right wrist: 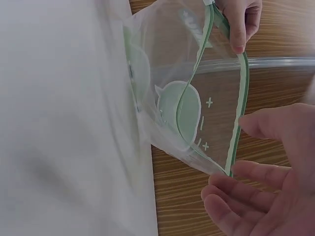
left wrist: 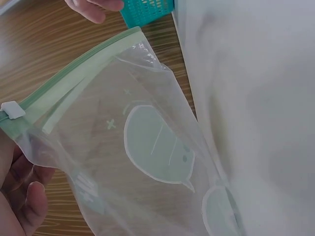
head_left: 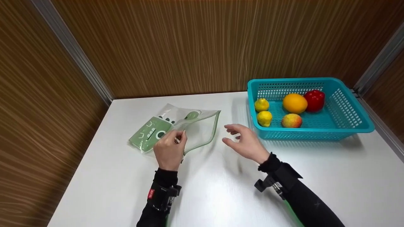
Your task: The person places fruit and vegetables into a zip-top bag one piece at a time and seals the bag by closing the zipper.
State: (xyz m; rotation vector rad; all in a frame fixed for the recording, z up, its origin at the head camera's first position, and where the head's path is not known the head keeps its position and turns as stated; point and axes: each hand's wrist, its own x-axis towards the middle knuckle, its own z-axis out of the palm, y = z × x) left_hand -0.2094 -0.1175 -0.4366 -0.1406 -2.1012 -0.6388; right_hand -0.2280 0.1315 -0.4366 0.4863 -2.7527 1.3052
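A clear zip bag (head_left: 202, 129) with green edging stands open at its mouth over the table. My left hand (head_left: 170, 149) pinches the bag's rim at the near end. In the left wrist view, a white slider (left wrist: 13, 109) sits on the green zip close to that hand, and pale green printed shapes show on the film. My right hand (head_left: 246, 143) is spread beside the far corner of the mouth, thumb apart from the fingers, gripping nothing. Left of the bag's mouth lies a green cartoon-print panel (head_left: 150, 130); whether it belongs to the same bag I cannot tell.
A turquoise basket (head_left: 312, 130) stands at the right back. Inside are two small yellow fruits (head_left: 264, 118), an orange fruit (head_left: 295, 103), a red one (head_left: 315, 101) and a yellow-red one (head_left: 292, 120). Wood-grain panels (head_left: 176, 47) border the white table (head_left: 214, 192).
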